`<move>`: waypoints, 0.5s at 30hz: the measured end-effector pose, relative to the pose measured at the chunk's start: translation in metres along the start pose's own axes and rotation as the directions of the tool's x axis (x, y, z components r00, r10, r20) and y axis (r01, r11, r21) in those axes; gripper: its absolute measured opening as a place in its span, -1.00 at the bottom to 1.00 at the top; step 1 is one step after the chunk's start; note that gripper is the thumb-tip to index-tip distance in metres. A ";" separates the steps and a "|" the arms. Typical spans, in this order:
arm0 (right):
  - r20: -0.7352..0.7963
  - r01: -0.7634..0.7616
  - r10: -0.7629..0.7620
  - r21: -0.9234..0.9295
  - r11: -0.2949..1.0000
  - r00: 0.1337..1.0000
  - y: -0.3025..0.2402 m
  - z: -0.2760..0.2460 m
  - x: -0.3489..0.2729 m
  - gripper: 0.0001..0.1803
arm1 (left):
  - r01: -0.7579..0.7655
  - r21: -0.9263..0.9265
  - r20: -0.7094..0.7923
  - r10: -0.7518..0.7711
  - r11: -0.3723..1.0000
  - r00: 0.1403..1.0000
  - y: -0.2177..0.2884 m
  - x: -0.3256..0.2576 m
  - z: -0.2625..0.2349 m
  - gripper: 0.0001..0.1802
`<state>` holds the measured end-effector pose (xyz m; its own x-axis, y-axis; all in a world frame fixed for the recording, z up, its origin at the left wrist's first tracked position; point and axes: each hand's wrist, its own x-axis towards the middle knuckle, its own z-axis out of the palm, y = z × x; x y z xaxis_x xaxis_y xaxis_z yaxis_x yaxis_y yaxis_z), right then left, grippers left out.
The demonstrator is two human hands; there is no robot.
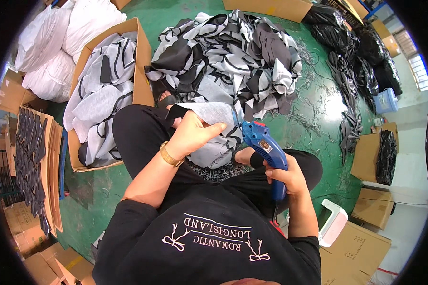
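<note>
The left hand point(192, 133) grips a grey-and-black fabric piece point(209, 114) over the lap; the right hand point(285, 178) clenches a blue handheld electric trimmer point(264, 145) at its edge; judging by the piles, the open cardboard box point(142, 57) (left) holds finished pieces, while a large heap of fabric pieces point(233, 52) remains on the green floor point(318, 109).

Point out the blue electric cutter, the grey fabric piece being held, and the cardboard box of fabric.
blue electric cutter point(264, 145), head view, on its body.
grey fabric piece point(209, 113), head view, top panel.
cardboard box point(142, 71), head view, right wall.
</note>
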<state>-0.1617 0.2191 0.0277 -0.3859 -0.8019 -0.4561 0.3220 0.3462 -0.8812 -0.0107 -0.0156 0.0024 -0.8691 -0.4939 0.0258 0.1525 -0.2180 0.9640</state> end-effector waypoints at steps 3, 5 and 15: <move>0.020 -0.021 0.021 0.019 1.000 1.000 -0.002 -0.001 0.000 -0.65 | -0.003 0.098 0.055 -0.003 0.995 0.999 0.002 -0.002 -0.003 -0.71; 0.032 -0.041 0.040 0.053 0.998 0.999 -0.003 -0.001 0.000 -0.65 | -0.044 0.141 0.109 0.029 0.989 0.994 0.004 -0.004 -0.003 -0.75; -0.142 0.177 -0.194 -0.126 0.976 0.971 -0.030 0.037 0.038 -0.58 | 0.229 -0.167 0.236 -0.187 0.959 0.954 -0.014 -0.012 0.021 -0.68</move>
<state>-0.1545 0.1604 0.0419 -0.5595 -0.7767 -0.2893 0.1369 0.2576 -0.9565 -0.0120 0.0109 -0.0062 -0.9683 -0.2320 -0.0931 0.0257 -0.4628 0.8861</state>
